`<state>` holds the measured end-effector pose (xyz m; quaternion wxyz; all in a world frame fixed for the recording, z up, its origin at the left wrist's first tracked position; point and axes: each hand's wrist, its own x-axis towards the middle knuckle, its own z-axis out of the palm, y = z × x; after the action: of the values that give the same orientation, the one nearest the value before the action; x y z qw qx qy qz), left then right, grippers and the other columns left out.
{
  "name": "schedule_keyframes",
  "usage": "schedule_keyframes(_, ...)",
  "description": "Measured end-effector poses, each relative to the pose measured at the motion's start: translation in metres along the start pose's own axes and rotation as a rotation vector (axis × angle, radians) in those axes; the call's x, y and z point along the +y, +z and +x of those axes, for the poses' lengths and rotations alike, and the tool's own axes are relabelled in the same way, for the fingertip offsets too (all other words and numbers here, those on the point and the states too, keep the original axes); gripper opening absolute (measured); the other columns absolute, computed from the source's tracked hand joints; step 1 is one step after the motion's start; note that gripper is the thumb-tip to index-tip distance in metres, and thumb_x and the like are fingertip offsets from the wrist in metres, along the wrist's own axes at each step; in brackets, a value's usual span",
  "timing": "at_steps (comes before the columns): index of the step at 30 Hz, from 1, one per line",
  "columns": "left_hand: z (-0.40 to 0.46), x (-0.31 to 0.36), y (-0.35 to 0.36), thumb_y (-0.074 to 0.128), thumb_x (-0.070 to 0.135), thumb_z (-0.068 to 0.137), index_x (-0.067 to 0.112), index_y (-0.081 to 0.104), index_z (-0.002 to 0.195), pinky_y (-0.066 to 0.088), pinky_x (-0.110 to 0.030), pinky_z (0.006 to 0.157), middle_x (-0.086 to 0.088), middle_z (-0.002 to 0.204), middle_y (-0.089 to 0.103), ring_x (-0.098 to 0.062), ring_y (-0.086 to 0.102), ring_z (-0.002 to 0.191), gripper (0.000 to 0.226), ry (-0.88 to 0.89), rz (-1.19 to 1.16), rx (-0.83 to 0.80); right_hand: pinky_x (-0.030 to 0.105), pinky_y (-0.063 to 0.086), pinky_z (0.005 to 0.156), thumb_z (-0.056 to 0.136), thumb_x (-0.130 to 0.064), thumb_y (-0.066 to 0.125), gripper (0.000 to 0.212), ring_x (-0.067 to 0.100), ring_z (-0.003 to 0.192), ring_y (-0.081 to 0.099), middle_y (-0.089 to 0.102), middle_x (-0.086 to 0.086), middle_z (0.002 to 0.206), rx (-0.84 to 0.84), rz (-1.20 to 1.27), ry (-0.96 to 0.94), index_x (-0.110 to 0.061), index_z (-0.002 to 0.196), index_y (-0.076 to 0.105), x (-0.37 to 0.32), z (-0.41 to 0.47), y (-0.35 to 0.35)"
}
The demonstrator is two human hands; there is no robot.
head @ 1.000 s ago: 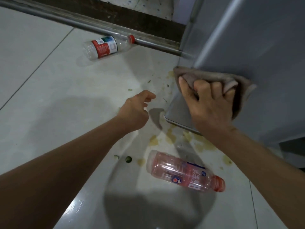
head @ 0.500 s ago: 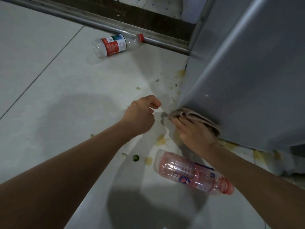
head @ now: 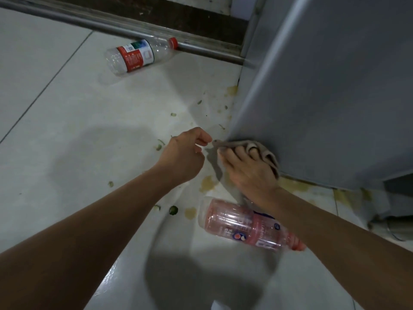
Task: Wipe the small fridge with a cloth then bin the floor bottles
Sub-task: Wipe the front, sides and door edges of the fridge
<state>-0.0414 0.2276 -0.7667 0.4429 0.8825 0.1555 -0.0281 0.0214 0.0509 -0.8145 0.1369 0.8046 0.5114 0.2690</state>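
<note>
The small grey fridge (head: 330, 90) fills the upper right. My right hand (head: 248, 173) grips a beige cloth (head: 263, 148) and presses it against the fridge's lower front corner, close to the floor. My left hand (head: 185, 157) hovers just left of the cloth, fingers loosely curled, holding nothing. A pink bottle (head: 243, 224) with a red cap lies on the floor under my right forearm. A clear bottle (head: 138, 55) with a red-and-white label and red cap lies farther off, against a metal floor rail.
The white tiled floor (head: 67, 130) carries yellowish spill stains and small green scraps near the fridge base. A metal rail (head: 89, 21) and dark threshold run along the top. A grey object (head: 397, 229) sits on the floor at the right edge.
My right hand has wiped the cloth down the fridge side from mid-height to the bottom corner. My left hand stays beside it with fingers loosely curled.
</note>
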Motion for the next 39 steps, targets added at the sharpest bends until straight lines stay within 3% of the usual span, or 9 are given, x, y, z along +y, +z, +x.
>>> schedule_keyframes(4, 0.0, 0.012, 0.006, 0.05, 0.0, 0.086, 0.025, 0.054, 0.115, 0.045, -0.022, 0.084, 0.007, 0.114, 0.059, -0.01, 0.057, 0.099, 0.039, 0.0, -0.011, -0.02, 0.03, 0.048, 0.079, 0.075, -0.022, 0.073, 0.036, 0.015, 0.087, 0.065, 0.07, -0.004, 0.1, 0.014, -0.002, -0.025, -0.015, 0.11, 0.071, 0.013, -0.014, -0.004)
schedule_keyframes(10, 0.004, 0.03, 0.024, 0.053, 0.002, 0.086, 0.028, 0.035, 0.137, 0.046, -0.025, 0.081, 0.004, 0.133, 0.05, -0.011, 0.057, 0.098, 0.06, 0.055, -0.002, -0.007, 0.037, 0.053, 0.071, 0.05, -0.021, 0.085, 0.071, 0.027, 0.087, 0.063, 0.066, 0.006, 0.101, -0.267, -0.085, 0.012, -0.013, 0.117, 0.066, 0.072, -0.106, -0.018)
schedule_keyframes(15, 0.015, 0.041, 0.042, 0.05, 0.002, 0.088, 0.029, 0.038, 0.126, 0.051, -0.035, 0.08, 0.005, 0.127, 0.056, -0.02, 0.061, 0.095, 0.047, 0.008, -0.024, 0.079, 0.041, 0.051, 0.07, 0.055, -0.018, 0.083, 0.068, 0.033, 0.088, 0.058, 0.062, 0.011, 0.102, -0.479, -0.142, 0.093, -0.012, 0.12, 0.064, 0.098, -0.157, -0.027)
schedule_keyframes(19, 0.025, 0.048, 0.047, 0.051, 0.023, 0.092, 0.021, 0.044, 0.11, 0.041, -0.033, 0.077, 0.002, 0.108, 0.059, -0.024, 0.055, 0.09, 0.019, -0.04, 0.061, 0.163, 0.035, 0.048, 0.06, 0.068, -0.013, 0.06, 0.051, 0.023, 0.079, 0.059, 0.064, 0.001, 0.096, -0.306, -0.048, 0.071, -0.016, 0.118, 0.064, 0.067, -0.116, -0.016)
schedule_keyframes(22, 0.028, 0.048, 0.045, 0.049, 0.029, 0.094, 0.017, 0.044, 0.106, 0.044, -0.036, 0.08, -0.001, 0.103, 0.061, -0.029, 0.059, 0.095, 0.018, -0.015, 0.1, 0.149, 0.034, 0.047, 0.063, 0.079, -0.015, 0.052, 0.036, 0.019, 0.079, 0.06, 0.064, -0.003, 0.096, -0.195, -0.016, 0.075, -0.017, 0.112, 0.067, 0.046, -0.089, -0.009)
schedule_keyframes(27, 0.026, 0.043, 0.04, 0.05, 0.03, 0.094, 0.016, 0.042, 0.099, 0.047, -0.043, 0.084, -0.005, 0.096, 0.064, -0.034, 0.061, 0.096, 0.017, 0.037, 0.125, 0.148, 0.033, 0.049, 0.076, 0.08, -0.02, 0.058, 0.039, 0.018, 0.091, 0.06, 0.065, -0.005, 0.105, -0.273, -0.052, 0.034, -0.02, 0.118, 0.065, 0.071, -0.12, -0.01)
schedule_keyframes(31, 0.027, 0.042, 0.041, 0.05, 0.034, 0.094, 0.02, 0.04, 0.099, 0.048, -0.051, 0.088, -0.005, 0.108, 0.063, -0.034, 0.064, 0.094, 0.018, 0.031, 0.117, 0.122, 0.041, 0.05, 0.073, 0.078, -0.016, 0.058, 0.046, 0.03, 0.094, 0.058, 0.06, 0.006, 0.108, -0.511, -0.096, 0.196, -0.017, 0.124, 0.058, 0.1, -0.174, -0.017)
schedule_keyframes(34, 0.027, 0.041, 0.042, 0.048, 0.035, 0.094, 0.02, 0.041, 0.104, 0.05, -0.05, 0.086, 0.0, 0.107, 0.059, -0.027, 0.067, 0.084, 0.019, 0.028, 0.103, 0.12, 0.045, 0.048, 0.087, 0.081, -0.018, 0.064, 0.063, 0.036, 0.11, 0.049, 0.047, 0.013, 0.127, -0.777, -0.126, 0.342, -0.014, 0.139, 0.04, 0.117, -0.207, -0.028)
schedule_keyframes(39, 0.027, 0.039, 0.045, 0.047, 0.035, 0.095, 0.017, 0.041, 0.108, 0.05, -0.042, 0.073, 0.003, 0.105, 0.055, -0.025, 0.066, 0.08, 0.022, 0.038, 0.115, 0.131, 0.038, 0.044, 0.099, 0.087, -0.014, 0.057, 0.05, 0.035, 0.123, 0.039, 0.037, 0.013, 0.137, -0.772, 0.035, 0.678, -0.012, 0.135, 0.044, 0.113, -0.207, -0.039)
